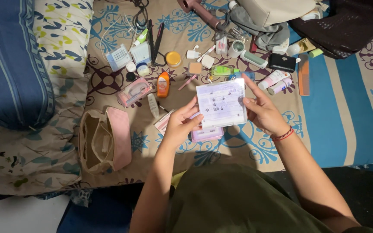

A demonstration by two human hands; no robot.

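At frame centre I hold the flat clear case [221,103] between my left hand [180,125] and right hand [262,113], pinching its edges so it should stay level above the pink box [207,134].

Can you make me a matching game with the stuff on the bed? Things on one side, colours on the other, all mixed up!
Things:
1. bottle
2. open pouch
3. comb
4. wallet

Colours:
A. black
B. pink and beige
C. orange with a white cap
D. orange-brown

Pairs: 1-C, 2-B, 3-D, 4-A.

The left hand and right hand hold a clear flat case above the bed.
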